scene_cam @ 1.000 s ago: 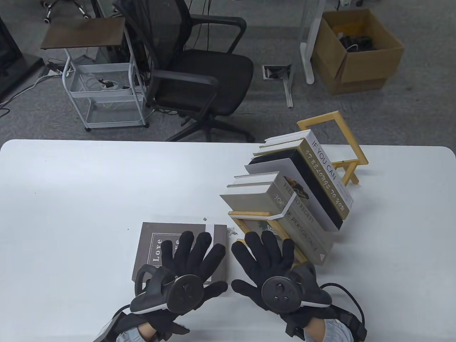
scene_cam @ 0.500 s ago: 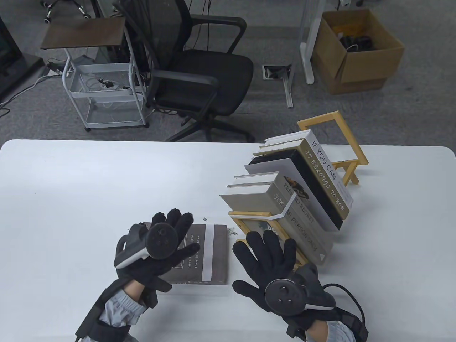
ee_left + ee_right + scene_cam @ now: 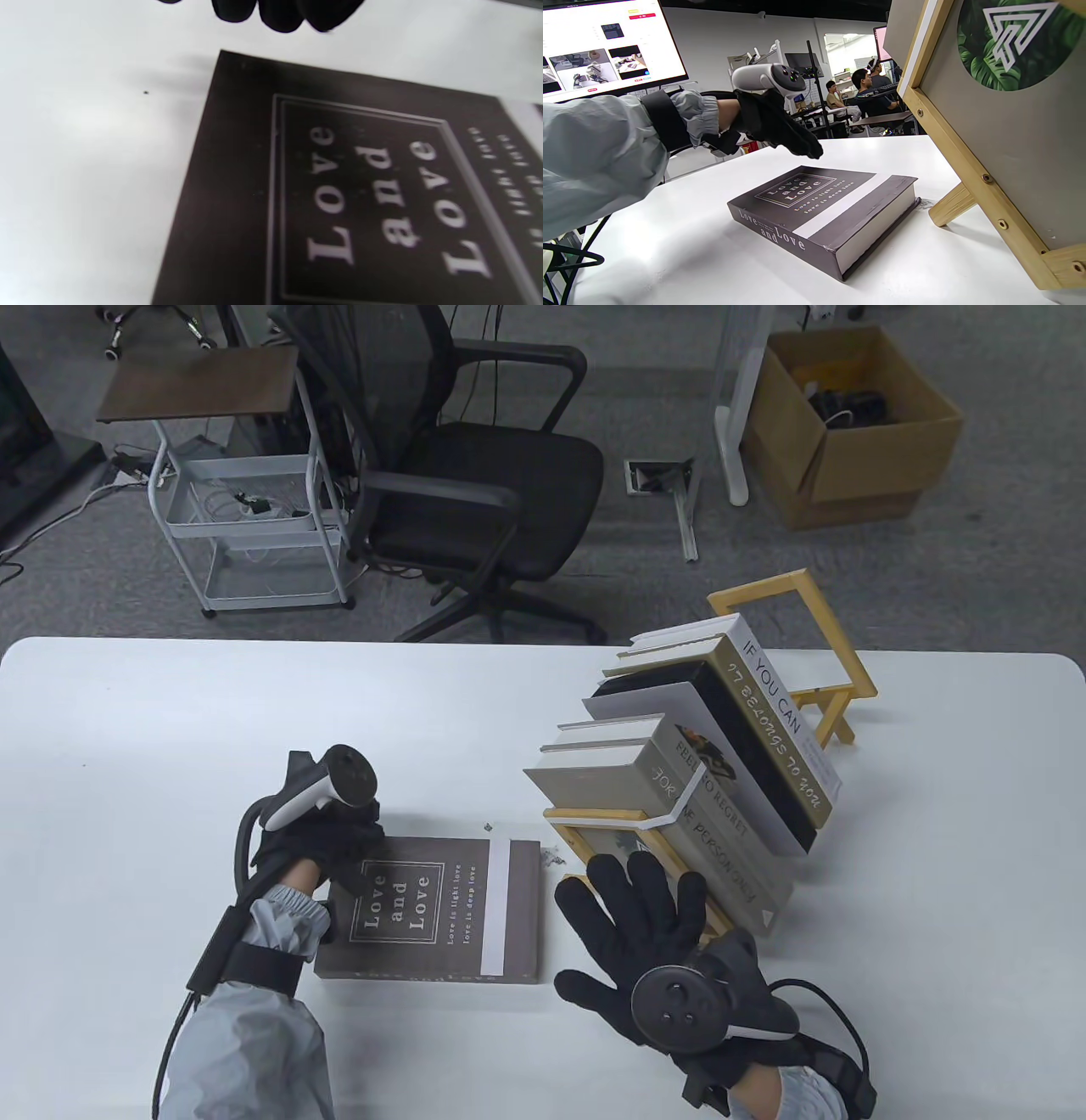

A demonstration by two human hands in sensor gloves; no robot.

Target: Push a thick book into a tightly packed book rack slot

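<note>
Now left hand [image 3: 327, 840] above thick book's [image 3: 441, 912] far left corner.

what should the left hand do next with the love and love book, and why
Probably curl the left hand under the far left corner of the Love and Love book and lift that edge. The book lies flat on the table, ungripped, while the rack holds its books upright; the right hand rests spread beside it.
</note>
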